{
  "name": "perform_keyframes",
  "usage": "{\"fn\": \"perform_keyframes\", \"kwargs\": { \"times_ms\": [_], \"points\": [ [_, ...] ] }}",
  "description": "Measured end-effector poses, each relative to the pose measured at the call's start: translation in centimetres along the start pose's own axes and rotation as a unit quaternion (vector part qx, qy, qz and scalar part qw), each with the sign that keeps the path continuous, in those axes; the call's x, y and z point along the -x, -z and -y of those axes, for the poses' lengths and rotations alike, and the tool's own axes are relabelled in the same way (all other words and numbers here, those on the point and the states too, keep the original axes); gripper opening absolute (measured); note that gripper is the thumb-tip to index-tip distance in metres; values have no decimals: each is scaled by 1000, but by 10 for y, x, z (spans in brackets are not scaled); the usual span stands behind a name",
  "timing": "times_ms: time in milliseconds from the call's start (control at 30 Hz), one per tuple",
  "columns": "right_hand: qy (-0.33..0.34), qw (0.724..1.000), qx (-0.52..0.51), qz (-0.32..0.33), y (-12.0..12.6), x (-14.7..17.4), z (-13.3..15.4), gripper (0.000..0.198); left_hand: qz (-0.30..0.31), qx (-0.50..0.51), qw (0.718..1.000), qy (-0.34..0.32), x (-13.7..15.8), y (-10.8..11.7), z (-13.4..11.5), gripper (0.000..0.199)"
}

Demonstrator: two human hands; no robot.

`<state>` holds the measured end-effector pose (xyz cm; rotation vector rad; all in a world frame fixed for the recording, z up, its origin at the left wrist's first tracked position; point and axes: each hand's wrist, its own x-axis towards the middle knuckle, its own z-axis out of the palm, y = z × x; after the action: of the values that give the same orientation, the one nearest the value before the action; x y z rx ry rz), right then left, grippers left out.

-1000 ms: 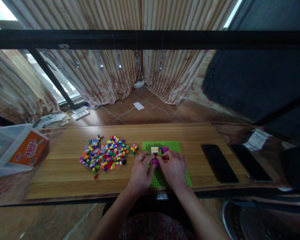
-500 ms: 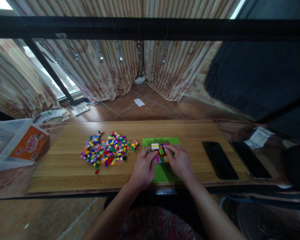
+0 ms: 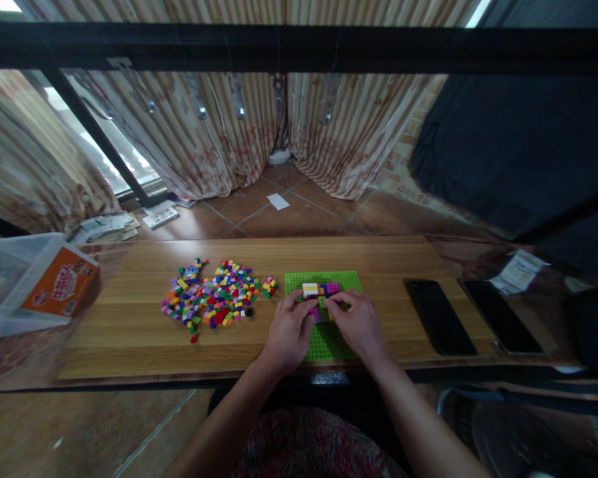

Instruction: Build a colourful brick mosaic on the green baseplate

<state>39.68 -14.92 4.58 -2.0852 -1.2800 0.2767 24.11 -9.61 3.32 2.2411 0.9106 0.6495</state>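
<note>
A green studded baseplate (image 3: pixel 323 350) lies on the wooden table, with a small build of toy bricks (image 3: pixel 321 290) in white, yellow, blue, purple and green over its middle. My left hand (image 3: pixel 290 332) grips the build from the left, thumb and fingers curled around its edge. From the other side, my right hand (image 3: pixel 357 321) pinches at the build's right part, its fingertips close to a green brick. The fingers cover much of the lower bricks, so whether the build is pressed onto the plate is hard to see.
A loose pile of colourful bricks (image 3: pixel 214 299) spreads across the left of the wooden table (image 3: pixel 144 352). Two dark phones (image 3: pixel 438 317) lie at the right. At the far left stands a clear plastic box (image 3: pixel 10 285) with an orange label. A black bar (image 3: pixel 299 50) crosses above.
My right fingers have shifted slightly down and left on the build, showing more of the purple brick at its upper right. My left hand stays nearly in place.
</note>
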Motion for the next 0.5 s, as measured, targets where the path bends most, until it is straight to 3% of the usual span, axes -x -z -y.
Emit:
{"fn": "perform_keyframes", "kwargs": {
  "times_ms": [500],
  "points": [
    [-70,997,-38,22,3,-6,8,22,-11,-10,1000,-17,3,2,-6,37]
  ]
}}
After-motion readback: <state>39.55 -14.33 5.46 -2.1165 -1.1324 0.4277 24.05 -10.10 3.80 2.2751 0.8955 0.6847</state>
